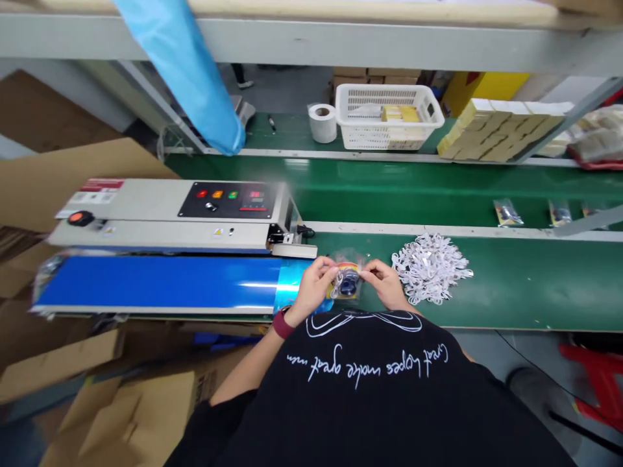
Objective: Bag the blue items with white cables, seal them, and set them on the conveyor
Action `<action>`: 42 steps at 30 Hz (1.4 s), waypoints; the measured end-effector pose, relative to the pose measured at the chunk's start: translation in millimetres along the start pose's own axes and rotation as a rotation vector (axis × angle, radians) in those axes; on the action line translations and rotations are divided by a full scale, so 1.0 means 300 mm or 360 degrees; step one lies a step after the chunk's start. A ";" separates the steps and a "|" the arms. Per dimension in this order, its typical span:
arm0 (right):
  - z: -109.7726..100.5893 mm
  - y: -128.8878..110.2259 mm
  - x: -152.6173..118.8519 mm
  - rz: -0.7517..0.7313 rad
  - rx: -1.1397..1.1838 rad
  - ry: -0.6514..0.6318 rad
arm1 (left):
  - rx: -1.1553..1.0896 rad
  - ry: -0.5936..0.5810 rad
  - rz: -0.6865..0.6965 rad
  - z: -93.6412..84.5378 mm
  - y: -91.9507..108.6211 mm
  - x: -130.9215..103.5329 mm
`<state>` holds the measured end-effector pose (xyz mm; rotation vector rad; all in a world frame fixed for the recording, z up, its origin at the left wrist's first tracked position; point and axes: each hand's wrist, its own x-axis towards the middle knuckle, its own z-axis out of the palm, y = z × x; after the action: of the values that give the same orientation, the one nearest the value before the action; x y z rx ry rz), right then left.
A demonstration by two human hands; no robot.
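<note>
Between my two hands is a clear plastic bag (348,284) with a dark round item, a white cable and a yellow-red card inside. My left hand (316,283) pinches the bag's upper left edge. On the other side, the thumb and fingers of my right hand (385,281) grip its upper right edge. The bag is just above the green bench, at the right end of the sealing machine's blue belt (165,282). A heap of white cables (431,267) lies right of my right hand.
The band sealing machine (170,211) stands at left, its panel lit. Filled bags (507,213) lie on the green conveyor (389,175) at right. A white basket (389,117), a label roll (322,123) and stacked cards (501,130) stand behind. Cardboard boxes (136,415) crowd the lower left.
</note>
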<state>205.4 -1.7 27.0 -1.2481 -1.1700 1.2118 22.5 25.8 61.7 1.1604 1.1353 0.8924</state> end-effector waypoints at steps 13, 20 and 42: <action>0.361 0.145 0.065 -0.0038 -0.0237 0.0177 | -0.0617 0.0832 -0.0323 -0.299 -0.218 -0.026; 0.493 0.156 0.164 0.0336 0.0144 0.0239 | -0.0706 0.0707 -0.0482 -0.448 -0.232 0.097; 0.947 0.102 0.148 0.0827 0.0772 -0.0162 | -0.0018 0.1358 -0.0262 -0.994 -0.170 -0.131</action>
<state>-77.3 50.2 -5.1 -1.1494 -0.5658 1.8304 -278.3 45.1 14.1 0.6462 1.8691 1.3076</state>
